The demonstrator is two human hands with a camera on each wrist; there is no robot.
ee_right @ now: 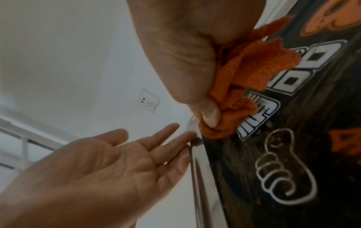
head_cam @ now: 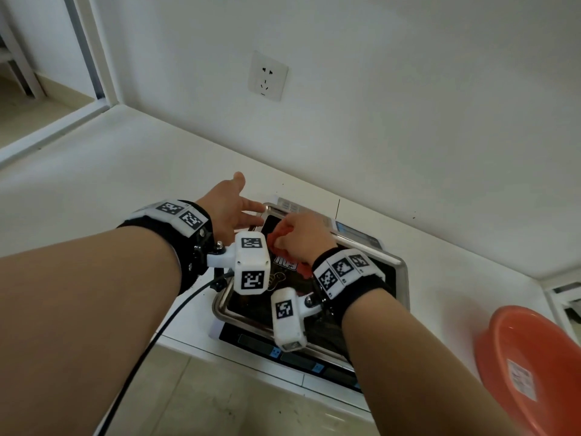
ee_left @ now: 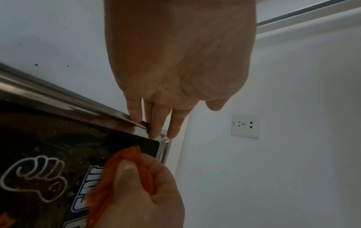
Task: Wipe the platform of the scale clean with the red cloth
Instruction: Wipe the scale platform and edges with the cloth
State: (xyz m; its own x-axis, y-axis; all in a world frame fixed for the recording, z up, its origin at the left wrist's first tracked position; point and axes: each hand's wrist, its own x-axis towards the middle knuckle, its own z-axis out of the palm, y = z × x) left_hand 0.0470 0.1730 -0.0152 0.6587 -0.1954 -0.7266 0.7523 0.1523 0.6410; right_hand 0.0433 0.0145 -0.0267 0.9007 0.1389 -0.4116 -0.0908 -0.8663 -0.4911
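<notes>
the wiping step is in hand. the right hand [head_cam: 301, 237] sits just above the middle of the head view, its fingers and thumb bunched round the red cloth [ee_right: 252, 77], which is crumpled into a wad and pressed down on the scale platform [head_cam: 401, 272]. in the right wrist view the cloth fills the upper centre, and the thumb pins its lower fold against the dark printed sheet that covers the platform's floor.

the platform is a steel tray with a raised rim, lying in the lower centre of the head view on the white counter [head_cam: 125, 171], with the scale's display panel at the bottom edge. the cloth is working the corner of the platform that shows toward the upper left of the tray in the head view.

the left hand [head_cam: 231, 204] is spread, fingers straight and a little apart, holding nothing. in the left wrist view its fingertips [ee_left: 154, 131] touch the steel rim at that same corner, seemingly to steady the scale.

brownish specks lie on the dark sheet around the printed thumbs-up figure, in the lower left of the left wrist view, so much of the platform looks unwiped. the next move likely calls for drawing the cloth across that speckled part with steady downward pressure, while the left hand braces the rim.

an orange plastic basin [head_cam: 534, 369] stands at the lower right of the head view, well apart from the scale.
</notes>
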